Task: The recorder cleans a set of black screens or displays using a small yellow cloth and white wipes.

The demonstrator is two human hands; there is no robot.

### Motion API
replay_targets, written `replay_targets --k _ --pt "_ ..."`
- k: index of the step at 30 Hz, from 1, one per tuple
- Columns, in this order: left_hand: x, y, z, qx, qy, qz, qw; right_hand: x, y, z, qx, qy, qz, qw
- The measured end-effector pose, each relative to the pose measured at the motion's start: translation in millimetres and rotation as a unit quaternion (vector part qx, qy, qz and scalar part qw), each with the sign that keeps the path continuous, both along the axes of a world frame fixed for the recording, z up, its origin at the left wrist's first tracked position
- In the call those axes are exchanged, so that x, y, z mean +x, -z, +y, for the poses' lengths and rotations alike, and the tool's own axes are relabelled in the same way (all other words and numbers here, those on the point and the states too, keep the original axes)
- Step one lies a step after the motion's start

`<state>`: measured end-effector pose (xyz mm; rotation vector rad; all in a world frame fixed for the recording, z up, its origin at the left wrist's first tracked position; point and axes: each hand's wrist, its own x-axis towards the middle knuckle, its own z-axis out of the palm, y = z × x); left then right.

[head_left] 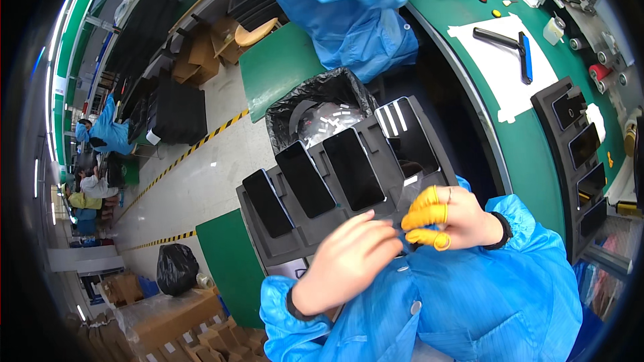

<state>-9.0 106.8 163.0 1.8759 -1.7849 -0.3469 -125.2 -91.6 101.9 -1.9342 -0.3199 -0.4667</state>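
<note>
A dark grey foam tray [312, 240] lies in front of me with several phones in its slots. Three of them show plain black screens: the left phone [268, 202], the phone beside it [305, 179] and the middle phone [355, 169]. The rightmost phone [419, 151] has white stripes at its upper end. Over the tray's near edge, my right hand [456, 220], with yellow finger covers, pinches what looks like a clear film [408, 191] with a white tab. My left hand [349, 261] is close beside it, its fingers blurred and their grip unclear.
Behind the tray stands a bin lined with a black bag [278, 124], holding clear scraps with white tabs. A person in a blue smock [349, 13] is beyond it. On the right, a green bench [463, 20] carries another phone tray [547, 104] and a blue-and-black roller tool [526, 60].
</note>
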Motion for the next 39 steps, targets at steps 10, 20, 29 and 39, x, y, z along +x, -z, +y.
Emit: replay_targets --k 10,20,29,39 --pt "152.2 21.4 -34.6 -0.128 -0.385 -0.126 0.905 9.3 78.1 -83.9 0.447 0.03 0.218 0.867" --pt "149.3 80.1 -29.1 -0.026 -0.24 -0.139 0.96 85.3 100.2 -79.8 -0.087 0.133 0.053 0.986" --pt "37.4 99.7 9.1 0.029 -0.274 0.001 0.961 54.3 91.4 -72.5 -0.268 -0.048 0.116 0.955" --pt "-35.4 145.1 3.8 -0.056 -0.21 0.028 0.976 62.0 94.0 -74.6 -0.293 -0.089 0.106 0.946"
